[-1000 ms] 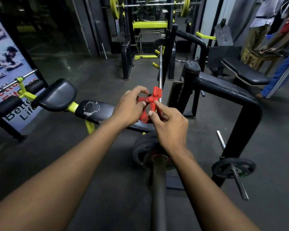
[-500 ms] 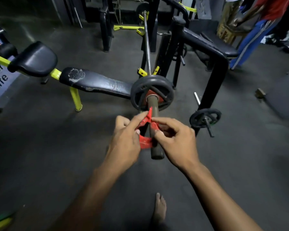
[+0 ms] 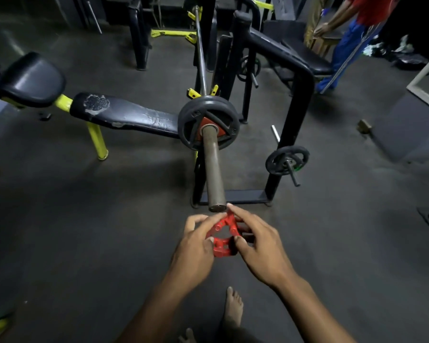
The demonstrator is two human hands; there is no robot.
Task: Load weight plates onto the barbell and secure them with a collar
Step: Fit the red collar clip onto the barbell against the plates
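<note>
Flanking barbell: bench, rack

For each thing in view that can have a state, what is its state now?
red collar: off the bar, held by both hands just short of the sleeve end.
barbell sleeve: bare from the plate to its end.
weight plate: loaded on the barbell, no collar against it.
left hand: gripping the collar.
right hand: gripping the collar.
small plate: stored on a rack peg.

Left hand and right hand together, fingers pinched inward.
</note>
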